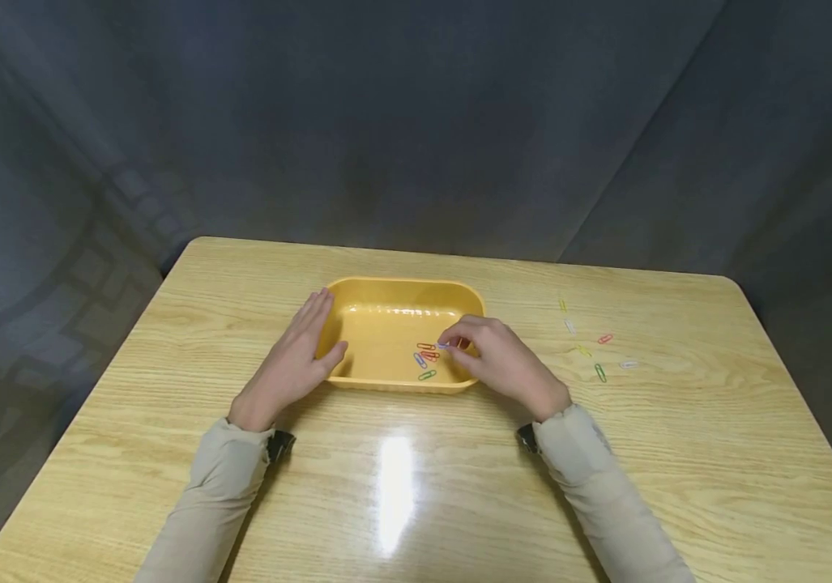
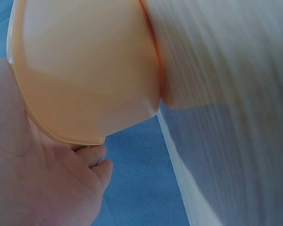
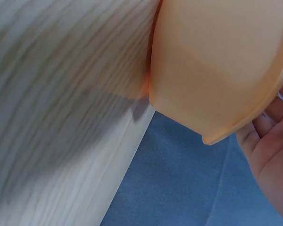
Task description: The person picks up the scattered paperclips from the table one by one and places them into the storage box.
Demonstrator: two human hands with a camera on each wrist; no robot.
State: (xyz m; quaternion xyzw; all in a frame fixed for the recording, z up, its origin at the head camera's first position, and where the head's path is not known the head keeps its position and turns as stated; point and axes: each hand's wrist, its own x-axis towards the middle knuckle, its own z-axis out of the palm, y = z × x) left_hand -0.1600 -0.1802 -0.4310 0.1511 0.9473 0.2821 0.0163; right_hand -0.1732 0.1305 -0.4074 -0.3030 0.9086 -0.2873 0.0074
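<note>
From my remote station, I read no text, label, brand, number or sign in any view. In the head view, I register a faint grey mark (image 1: 602,438) near the cuff of the beige fabric right sleeve (image 1: 611,504); it is too small to decipher.

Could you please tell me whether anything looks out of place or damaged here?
Nothing looks damaged. The only untidy thing is the loose paper clips scattered on the table to the right of the tray, while others lie inside it. The tray itself sits upright, with the left hand at its rim.
</note>
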